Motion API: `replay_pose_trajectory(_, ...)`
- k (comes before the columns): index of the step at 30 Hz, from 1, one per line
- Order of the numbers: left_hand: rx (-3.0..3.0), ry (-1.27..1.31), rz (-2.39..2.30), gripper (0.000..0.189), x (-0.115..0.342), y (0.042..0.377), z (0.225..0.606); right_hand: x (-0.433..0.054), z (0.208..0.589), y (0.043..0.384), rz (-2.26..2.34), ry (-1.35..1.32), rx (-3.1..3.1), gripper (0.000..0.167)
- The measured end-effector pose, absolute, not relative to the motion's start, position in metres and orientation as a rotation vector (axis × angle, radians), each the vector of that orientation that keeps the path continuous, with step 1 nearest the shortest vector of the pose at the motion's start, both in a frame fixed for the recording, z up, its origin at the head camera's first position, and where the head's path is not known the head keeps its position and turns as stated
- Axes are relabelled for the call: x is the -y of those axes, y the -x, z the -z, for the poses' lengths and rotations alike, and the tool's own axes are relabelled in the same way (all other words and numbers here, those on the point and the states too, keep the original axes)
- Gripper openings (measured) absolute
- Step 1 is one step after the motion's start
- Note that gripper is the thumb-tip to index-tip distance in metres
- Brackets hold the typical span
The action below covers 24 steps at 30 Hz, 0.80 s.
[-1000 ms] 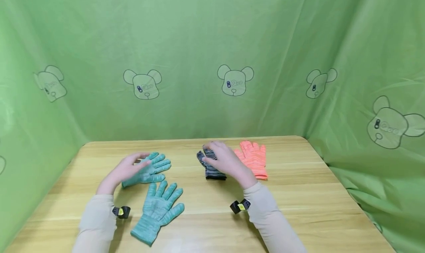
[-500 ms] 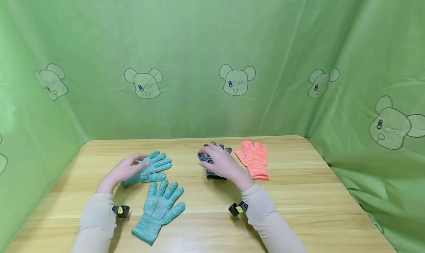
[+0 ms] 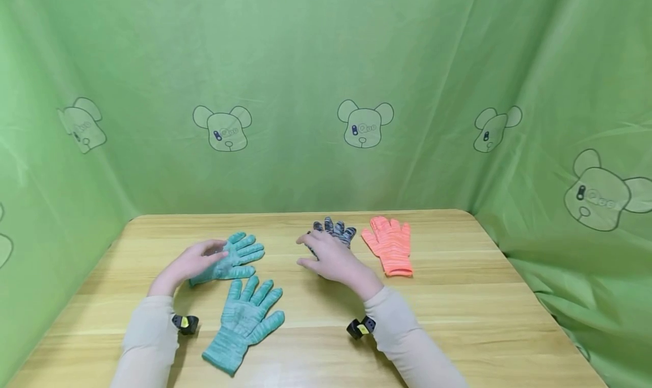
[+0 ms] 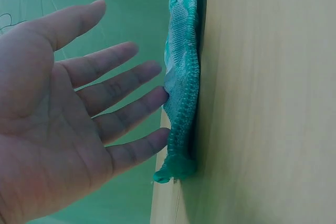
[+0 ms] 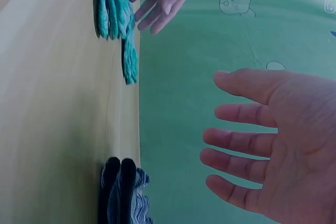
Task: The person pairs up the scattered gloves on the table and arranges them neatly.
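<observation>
From the head view, the left hand (image 3: 198,261) hovers over a teal, knitted-fabric far glove (image 3: 241,258), a teal, knitted-fabric near glove (image 3: 244,320) lying at its five o'clock; the right hand (image 3: 331,259), arched palm-down, partly hides a black-and-grey, marled-knit glove (image 3: 340,229) peeking out at one o'clock, and an orange knitted glove (image 3: 392,244) sits towards three. Soft, limp, feather-light stuff by the look of it, nothing breakable; the cuff should give the surest pinch. Over to the left wrist: fingers loosely spread, grasping nothing, though whether the tips touch teal I can't tell. Right wrist now: fingers relaxed, holding nothing, dark cuff edges (image 5: 127,184) apart at eight o'clock.
</observation>
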<state>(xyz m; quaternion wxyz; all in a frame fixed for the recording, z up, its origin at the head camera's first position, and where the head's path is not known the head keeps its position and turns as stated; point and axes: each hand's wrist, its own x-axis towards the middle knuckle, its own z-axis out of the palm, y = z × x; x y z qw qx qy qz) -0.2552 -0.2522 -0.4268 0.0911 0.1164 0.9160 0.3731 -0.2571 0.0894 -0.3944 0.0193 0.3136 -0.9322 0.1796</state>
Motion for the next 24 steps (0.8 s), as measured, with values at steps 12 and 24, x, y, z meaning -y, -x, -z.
replay_pose_trajectory(12,-2.667,-0.298,-1.064,0.057,0.256,0.253,0.428,-0.076,0.396,0.244,-0.499,-1.081,2.903,0.048)
replay_pose_trajectory(24,-2.674,-0.269,-1.042,0.059,0.261,0.253,0.429,-0.065,0.396,0.231,-0.418,-1.147,2.915,0.048)
